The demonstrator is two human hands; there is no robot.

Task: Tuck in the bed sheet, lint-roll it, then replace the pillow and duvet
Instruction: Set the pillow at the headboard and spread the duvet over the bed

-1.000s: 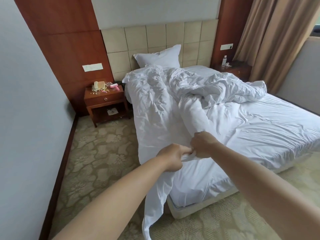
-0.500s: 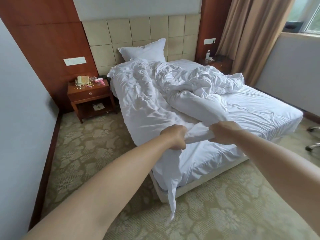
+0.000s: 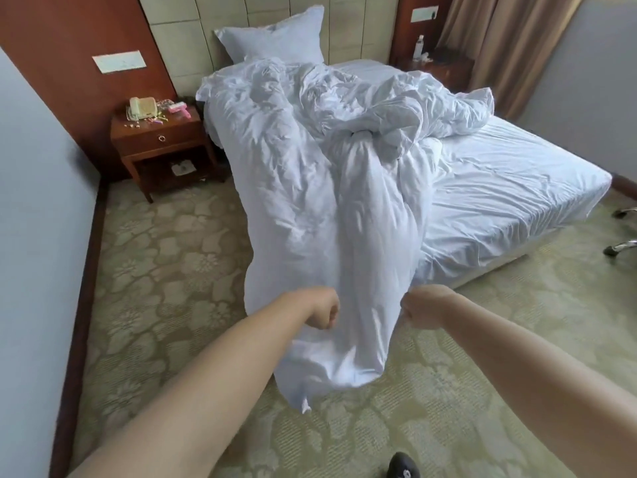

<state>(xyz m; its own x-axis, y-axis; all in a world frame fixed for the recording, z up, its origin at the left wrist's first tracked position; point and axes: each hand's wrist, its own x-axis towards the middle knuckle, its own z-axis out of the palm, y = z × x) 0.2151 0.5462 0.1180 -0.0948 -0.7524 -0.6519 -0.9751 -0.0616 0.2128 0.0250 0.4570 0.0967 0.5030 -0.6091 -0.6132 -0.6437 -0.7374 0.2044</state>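
Note:
A crumpled white duvet (image 3: 310,174) stretches from the head of the bed down past its foot corner, its end hanging over the carpet. My left hand (image 3: 322,308) grips its left edge and my right hand (image 3: 422,307) grips its right edge, both fists held out in front of me. The white bed sheet (image 3: 510,174) lies bare and wrinkled on the right half of the mattress. A white pillow (image 3: 275,37) leans upright against the padded headboard.
A wooden nightstand (image 3: 162,146) with a phone and small items stands left of the bed. A second nightstand (image 3: 437,69) with a bottle sits at the far right, beside curtains. Chair wheels (image 3: 620,246) show at the right edge. My shoe (image 3: 401,465) is on the patterned carpet.
I have stepped back from the bed, pulling the duvet with both hands. Much more of it now hangs off the foot corner, and my hands have moved apart and lower.

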